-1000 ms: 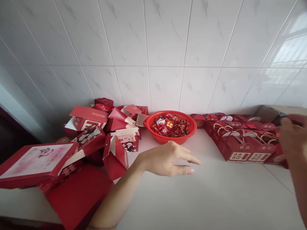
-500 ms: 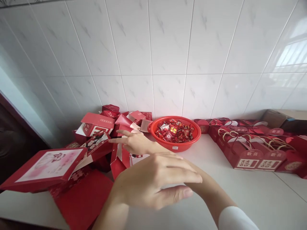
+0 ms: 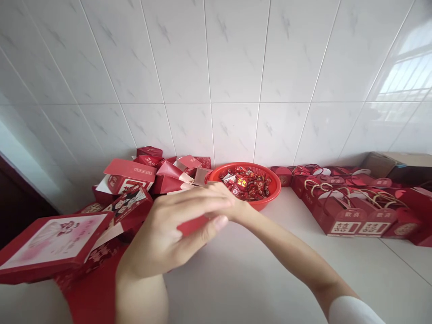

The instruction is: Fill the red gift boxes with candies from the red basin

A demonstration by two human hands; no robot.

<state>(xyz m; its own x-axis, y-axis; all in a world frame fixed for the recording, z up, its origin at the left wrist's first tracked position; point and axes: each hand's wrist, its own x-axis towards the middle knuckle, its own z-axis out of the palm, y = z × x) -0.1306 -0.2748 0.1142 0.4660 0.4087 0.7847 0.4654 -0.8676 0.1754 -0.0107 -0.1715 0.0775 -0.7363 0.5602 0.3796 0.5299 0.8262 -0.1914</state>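
My left hand (image 3: 178, 229) is in the foreground, fingers stretched to the right and thumb apart, with nothing seen in its grasp. Behind its fingertips is my right hand (image 3: 226, 198), whose arm crosses from the lower right; its fingers are hidden. A red cardboard surface (image 3: 193, 225) shows through the gap of the left hand; whether the right hand touches it I cannot tell. Just behind the hands stands a red plastic basket (image 3: 266, 198) holding wrapped candies (image 3: 251, 184). Left of the hands lies a heap of red gift boxes (image 3: 131, 173), several with open flaps.
Red gift boxes with rope handles (image 3: 359, 216) stand in rows on the right of the white countertop (image 3: 266, 270). A brown cardboard box (image 3: 388, 164) sits at the back right. A box with a pink-and-white picture (image 3: 60, 238) lies front left. Behind is a tiled wall (image 3: 232, 67).
My left hand has moved left. My right hand, earlier stretched over the box heap with fingers visible, has drawn back right, behind the left hand. The view has shifted slightly.
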